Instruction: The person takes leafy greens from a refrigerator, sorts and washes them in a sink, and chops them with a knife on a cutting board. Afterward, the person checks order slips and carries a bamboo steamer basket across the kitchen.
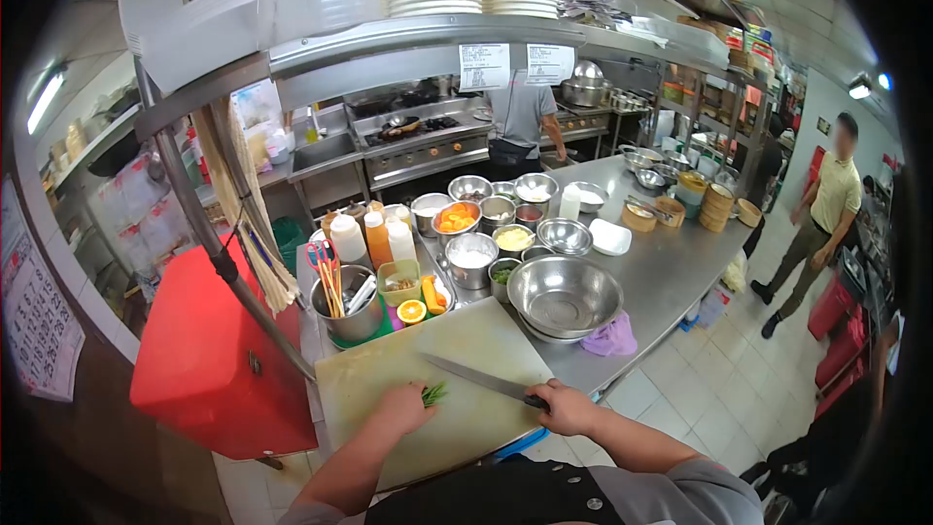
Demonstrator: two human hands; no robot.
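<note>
My left hand [404, 410] is closed around a small bunch of green herbs or scallions [433, 394] on the cutting board [369, 447]; the exact kind is hard to make out. With my right hand [567, 407] I grip the black handle of a long chef's knife [476, 376]. Its blade lies low over the board, pointing left, a little above and apart from the greens. At the board's far edge sit an orange half [411, 311] and a steel pot [348, 311] with scissors and chopsticks.
A large steel bowl [565, 294] stands by the board's right corner, a purple cloth [610, 335] beside it. Squeeze bottles [377, 238] and several ingredient bowls line the back. A red box [209, 360] is at left. One person [520, 117] faces the stove; another person [831, 194] stands right.
</note>
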